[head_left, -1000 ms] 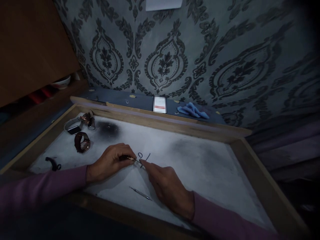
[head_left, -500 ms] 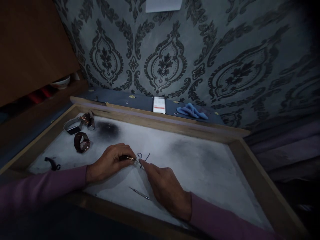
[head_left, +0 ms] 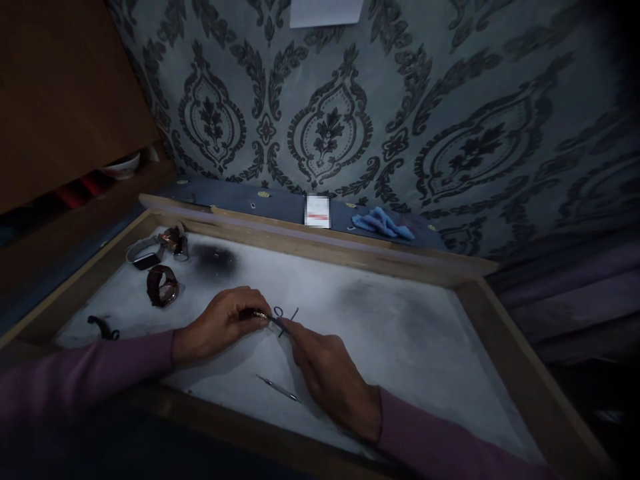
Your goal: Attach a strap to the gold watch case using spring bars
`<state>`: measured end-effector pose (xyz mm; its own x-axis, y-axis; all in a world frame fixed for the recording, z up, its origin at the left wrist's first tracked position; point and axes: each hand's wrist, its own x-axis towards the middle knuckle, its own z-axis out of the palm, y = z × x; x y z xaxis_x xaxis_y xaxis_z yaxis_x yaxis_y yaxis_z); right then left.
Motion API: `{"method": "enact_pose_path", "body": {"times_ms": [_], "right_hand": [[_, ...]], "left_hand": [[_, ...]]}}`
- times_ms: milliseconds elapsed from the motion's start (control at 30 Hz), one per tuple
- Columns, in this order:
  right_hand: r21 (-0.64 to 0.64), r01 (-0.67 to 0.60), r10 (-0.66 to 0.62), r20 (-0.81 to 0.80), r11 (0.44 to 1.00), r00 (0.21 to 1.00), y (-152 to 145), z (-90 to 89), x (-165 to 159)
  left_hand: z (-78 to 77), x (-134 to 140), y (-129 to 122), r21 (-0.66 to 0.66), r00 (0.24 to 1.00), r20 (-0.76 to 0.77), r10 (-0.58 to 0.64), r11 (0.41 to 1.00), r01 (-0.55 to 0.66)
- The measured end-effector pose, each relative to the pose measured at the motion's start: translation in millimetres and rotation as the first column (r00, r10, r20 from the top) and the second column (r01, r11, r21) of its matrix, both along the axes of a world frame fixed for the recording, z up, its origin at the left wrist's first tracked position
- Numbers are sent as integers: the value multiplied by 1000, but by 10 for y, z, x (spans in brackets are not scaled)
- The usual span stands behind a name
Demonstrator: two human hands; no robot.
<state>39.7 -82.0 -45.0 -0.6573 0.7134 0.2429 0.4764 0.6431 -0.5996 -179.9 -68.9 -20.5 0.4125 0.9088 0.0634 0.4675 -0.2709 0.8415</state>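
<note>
While the left hand (head_left: 220, 327) pinches a gold-toned piece (head_left: 260, 314), the right hand (head_left: 336, 373) pinches a slim tool (head_left: 276, 323) at its edge — apparently tool work, next needing steady alignment.

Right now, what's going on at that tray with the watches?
Someone is working bare-handed over a wooden tray. The left hand grips a small gold-coloured piece, mostly hidden by the fingers. The right hand holds a thin tool at or very near it. A silvery pen-like tool lies closer to the person. Watches sit in the far left corner area, and a blue cloth lies beyond the tray.
</note>
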Motion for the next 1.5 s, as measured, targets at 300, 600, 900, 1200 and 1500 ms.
{"method": "enact_pose_path", "body": {"times_ms": [300,600,900,1200,1500], "right_hand": [[-79,-14,5,-119,997,993,22,51,-11],[-127,-2,-16,-141,992,990,51,58,-17],[-97,-14,-4,-186,995,982,58,79,-61],[-131,-24,1,-172,991,985,63,65,-65],[-110,-19,1,-161,994,987,69,63,-75]], "left_hand": [[0,-32,109,-288,982,187,-3,956,58],[-41,-101,197,-398,957,285,44,914,76],[-39,-63,169,-382,965,258,35,921,69],[0,-35,151,-358,978,207,17,932,60],[-16,-45,152,-341,979,202,6,938,65]]}}
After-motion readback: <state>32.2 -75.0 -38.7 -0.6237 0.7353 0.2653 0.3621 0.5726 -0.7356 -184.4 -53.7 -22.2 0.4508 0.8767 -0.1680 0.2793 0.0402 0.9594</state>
